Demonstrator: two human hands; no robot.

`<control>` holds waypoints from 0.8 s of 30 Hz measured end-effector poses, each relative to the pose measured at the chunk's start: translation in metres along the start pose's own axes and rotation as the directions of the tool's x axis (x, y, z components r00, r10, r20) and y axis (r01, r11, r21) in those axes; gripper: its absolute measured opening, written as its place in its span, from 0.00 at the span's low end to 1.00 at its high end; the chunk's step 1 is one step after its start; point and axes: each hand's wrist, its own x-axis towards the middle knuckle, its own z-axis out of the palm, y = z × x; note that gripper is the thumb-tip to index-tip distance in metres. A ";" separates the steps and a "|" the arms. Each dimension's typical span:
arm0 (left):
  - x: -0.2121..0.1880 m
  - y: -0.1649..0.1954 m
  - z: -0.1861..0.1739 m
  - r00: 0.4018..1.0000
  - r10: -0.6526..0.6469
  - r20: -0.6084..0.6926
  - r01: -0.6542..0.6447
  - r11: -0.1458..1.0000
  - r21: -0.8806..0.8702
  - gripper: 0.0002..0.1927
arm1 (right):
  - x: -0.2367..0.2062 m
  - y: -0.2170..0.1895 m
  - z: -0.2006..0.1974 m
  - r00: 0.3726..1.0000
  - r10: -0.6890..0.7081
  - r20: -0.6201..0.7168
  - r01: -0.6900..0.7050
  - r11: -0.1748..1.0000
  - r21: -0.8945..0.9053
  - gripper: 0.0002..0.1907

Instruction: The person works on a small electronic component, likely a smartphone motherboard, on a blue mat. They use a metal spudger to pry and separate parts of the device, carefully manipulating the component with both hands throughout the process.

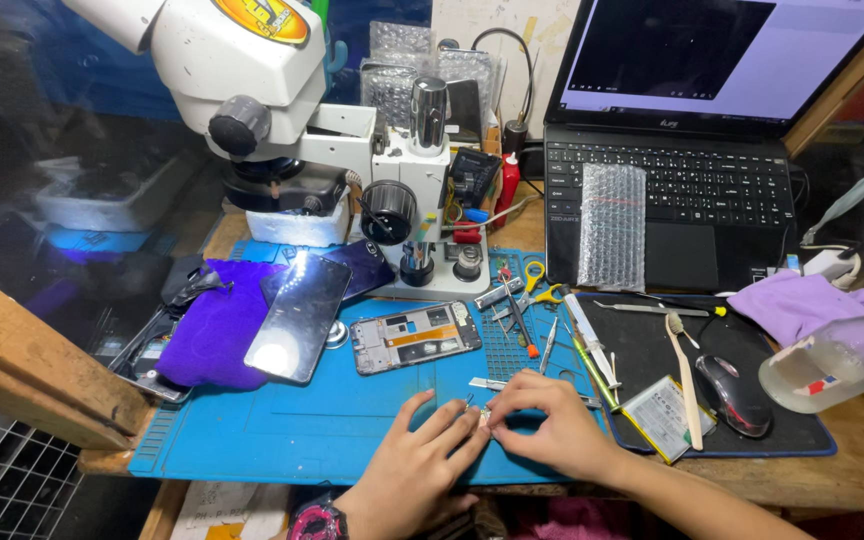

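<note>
Both hands' grip pinching a small part (483, 417): left hand (420, 462), right hand (544, 428); best kept low over blue mat (282, 430) beneath.

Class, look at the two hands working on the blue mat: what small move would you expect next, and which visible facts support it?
Probably lifting the tiny part toward the opened phone. Both the left hand and right hand pinch it together on the blue mat, with the phone lying just above. What the part is cannot be told.
</note>
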 end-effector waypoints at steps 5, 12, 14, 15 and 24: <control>0.000 0.001 0.005 0.995 0.057 -0.079 -0.040 0.979 0.202 0.32 | 0.001 -0.001 0.004 0.997 -0.059 -0.040 0.057 0.998 -0.041 0.05; -0.002 -0.001 0.015 0.988 0.104 -0.117 -0.069 0.961 0.267 0.26 | -0.003 -0.001 0.006 0.989 -0.135 -0.064 0.128 0.987 -0.102 0.06; -0.002 -0.002 0.016 0.987 0.103 -0.122 -0.067 0.960 0.274 0.25 | -0.002 -0.001 0.005 0.992 -0.114 -0.060 0.109 0.991 -0.079 0.05; -0.002 -0.002 0.017 0.987 0.103 -0.123 -0.066 0.959 0.277 0.25 | -0.002 -0.001 0.004 0.993 -0.103 -0.060 0.099 0.993 -0.065 0.05; -0.003 -0.004 0.022 0.984 0.118 -0.133 -0.075 0.953 0.293 0.25 | -0.001 -0.001 0.002 0.995 -0.092 -0.042 0.089 0.994 -0.062 0.05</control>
